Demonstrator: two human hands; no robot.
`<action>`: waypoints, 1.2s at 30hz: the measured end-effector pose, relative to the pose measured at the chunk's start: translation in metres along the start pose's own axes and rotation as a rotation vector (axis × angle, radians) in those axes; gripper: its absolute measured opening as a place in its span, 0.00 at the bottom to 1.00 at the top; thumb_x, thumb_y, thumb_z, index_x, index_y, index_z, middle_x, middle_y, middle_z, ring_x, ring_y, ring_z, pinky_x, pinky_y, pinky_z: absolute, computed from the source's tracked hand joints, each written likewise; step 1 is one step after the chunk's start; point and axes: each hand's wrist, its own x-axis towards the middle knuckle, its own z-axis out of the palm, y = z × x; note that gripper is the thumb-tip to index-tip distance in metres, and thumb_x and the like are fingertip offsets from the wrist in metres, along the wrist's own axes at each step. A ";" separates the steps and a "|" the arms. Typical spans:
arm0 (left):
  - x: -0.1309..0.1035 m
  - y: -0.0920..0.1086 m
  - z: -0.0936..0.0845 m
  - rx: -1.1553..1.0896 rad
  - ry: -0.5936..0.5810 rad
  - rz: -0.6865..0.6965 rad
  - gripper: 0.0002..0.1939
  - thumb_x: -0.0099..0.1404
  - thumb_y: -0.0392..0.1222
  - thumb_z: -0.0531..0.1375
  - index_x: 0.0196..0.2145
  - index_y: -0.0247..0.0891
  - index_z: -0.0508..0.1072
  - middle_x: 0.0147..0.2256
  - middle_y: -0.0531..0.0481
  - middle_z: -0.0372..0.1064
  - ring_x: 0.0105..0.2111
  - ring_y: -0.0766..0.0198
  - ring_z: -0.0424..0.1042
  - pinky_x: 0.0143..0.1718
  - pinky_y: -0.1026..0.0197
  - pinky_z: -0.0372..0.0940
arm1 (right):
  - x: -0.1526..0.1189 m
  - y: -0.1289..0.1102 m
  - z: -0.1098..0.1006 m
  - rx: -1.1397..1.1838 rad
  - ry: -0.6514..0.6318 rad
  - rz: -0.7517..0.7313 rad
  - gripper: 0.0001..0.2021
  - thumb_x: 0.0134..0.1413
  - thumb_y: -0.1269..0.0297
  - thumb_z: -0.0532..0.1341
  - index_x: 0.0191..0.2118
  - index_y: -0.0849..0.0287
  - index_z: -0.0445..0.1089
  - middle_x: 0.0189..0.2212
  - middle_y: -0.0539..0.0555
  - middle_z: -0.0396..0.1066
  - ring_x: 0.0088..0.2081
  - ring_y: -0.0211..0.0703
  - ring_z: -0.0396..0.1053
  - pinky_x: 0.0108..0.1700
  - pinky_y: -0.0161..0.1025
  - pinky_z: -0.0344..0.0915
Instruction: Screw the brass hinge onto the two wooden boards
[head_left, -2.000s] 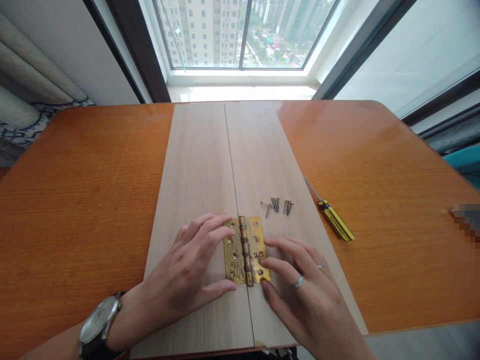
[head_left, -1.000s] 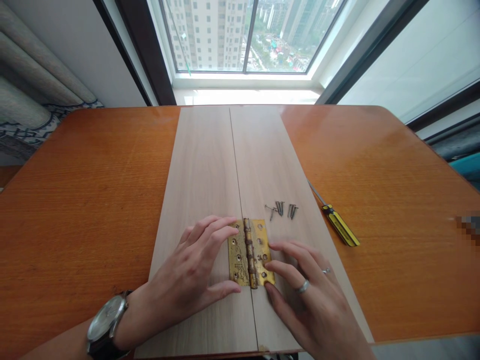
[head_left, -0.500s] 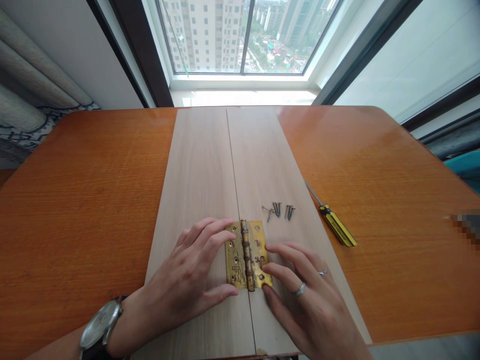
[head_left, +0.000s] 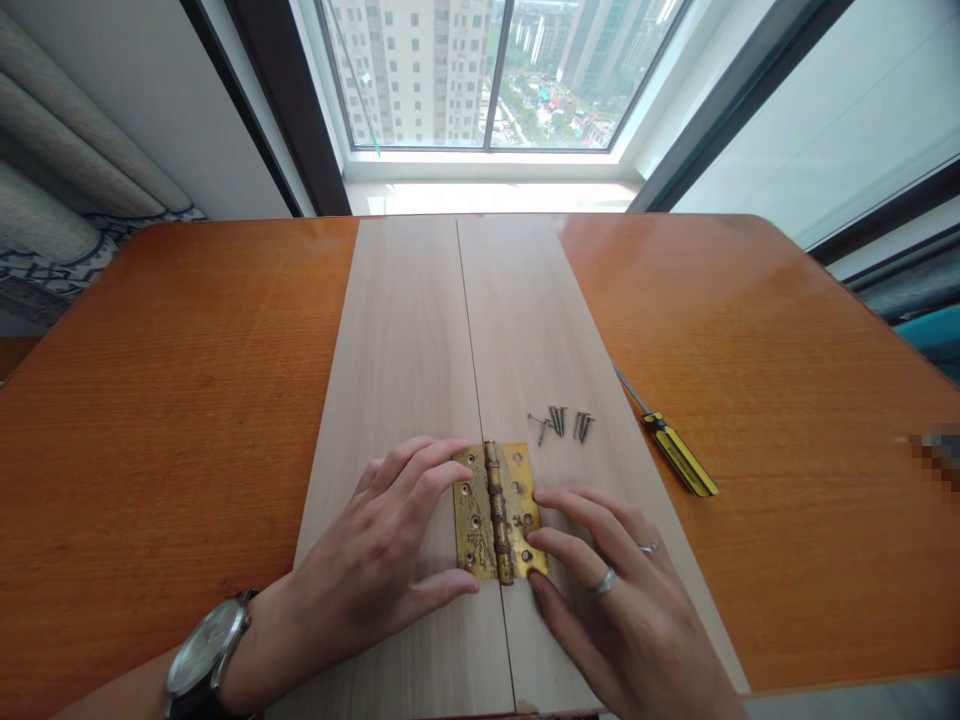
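Note:
A worn brass hinge (head_left: 499,515) lies opened flat, its knuckle along the seam between two pale wooden boards (head_left: 409,320). My left hand (head_left: 382,525) rests at the hinge's left leaf, fingertips on its upper left corner and thumb at its lower edge. At the right leaf's outer edge is my right hand (head_left: 622,590), with two fingertips and the thumb touching it. Fingers of both hands are apart, and neither hand lifts the hinge. Several small screws (head_left: 559,422) lie on the right board, just beyond the hinge.
A screwdriver (head_left: 679,455) with a yellow and black handle lies on the orange-brown table (head_left: 165,400), its shaft tip by the right board's edge. A blurred dark object (head_left: 937,455) is at the far right. Beyond the table are a window (head_left: 480,75) and a curtain (head_left: 52,190).
The whole view has shifted very slightly. Both hands and the hinge keep the same positions relative to the boards.

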 end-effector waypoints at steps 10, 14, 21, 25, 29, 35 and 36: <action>0.000 0.000 -0.001 0.006 -0.007 -0.003 0.35 0.61 0.44 0.70 0.60 0.41 0.57 0.63 0.39 0.61 0.64 0.48 0.57 0.62 0.45 0.61 | 0.002 0.001 0.001 -0.003 -0.002 -0.016 0.14 0.58 0.76 0.61 0.50 0.60 0.67 0.56 0.61 0.66 0.60 0.52 0.59 0.56 0.49 0.62; 0.000 -0.001 -0.001 0.002 -0.002 -0.005 0.35 0.61 0.45 0.70 0.60 0.41 0.57 0.63 0.39 0.61 0.64 0.48 0.58 0.62 0.45 0.61 | 0.002 0.001 0.001 -0.003 -0.007 -0.017 0.14 0.58 0.76 0.61 0.50 0.60 0.67 0.56 0.61 0.66 0.60 0.53 0.59 0.56 0.49 0.62; 0.000 -0.002 0.002 -0.001 0.001 -0.011 0.40 0.59 0.47 0.72 0.61 0.40 0.56 0.63 0.40 0.62 0.64 0.49 0.57 0.63 0.48 0.60 | 0.004 0.001 0.002 -0.007 0.012 -0.013 0.14 0.59 0.76 0.61 0.50 0.60 0.67 0.55 0.61 0.66 0.59 0.52 0.59 0.56 0.48 0.61; 0.001 -0.001 0.001 -0.006 0.008 -0.020 0.44 0.57 0.48 0.73 0.62 0.40 0.54 0.62 0.40 0.63 0.63 0.49 0.58 0.62 0.48 0.60 | 0.003 0.000 0.002 -0.008 0.028 -0.022 0.12 0.59 0.75 0.61 0.49 0.60 0.68 0.54 0.61 0.66 0.58 0.51 0.60 0.56 0.46 0.60; 0.001 -0.001 0.001 -0.007 0.008 -0.028 0.45 0.56 0.48 0.74 0.63 0.40 0.53 0.63 0.41 0.63 0.63 0.49 0.58 0.62 0.49 0.60 | 0.003 0.000 0.001 -0.006 0.027 -0.016 0.12 0.59 0.75 0.61 0.49 0.60 0.68 0.55 0.61 0.66 0.59 0.51 0.60 0.57 0.46 0.59; 0.000 -0.002 0.002 -0.001 0.007 -0.017 0.42 0.58 0.49 0.73 0.61 0.40 0.54 0.63 0.41 0.62 0.64 0.50 0.57 0.62 0.49 0.59 | 0.003 0.000 0.001 0.001 0.018 -0.002 0.12 0.60 0.74 0.61 0.49 0.59 0.67 0.55 0.60 0.66 0.59 0.51 0.59 0.57 0.46 0.60; 0.000 -0.002 0.002 0.000 0.007 -0.016 0.42 0.58 0.49 0.72 0.61 0.40 0.54 0.63 0.41 0.62 0.64 0.50 0.57 0.63 0.49 0.59 | 0.003 0.000 0.001 0.002 0.020 -0.002 0.12 0.60 0.74 0.61 0.49 0.59 0.67 0.55 0.60 0.66 0.59 0.51 0.59 0.57 0.46 0.60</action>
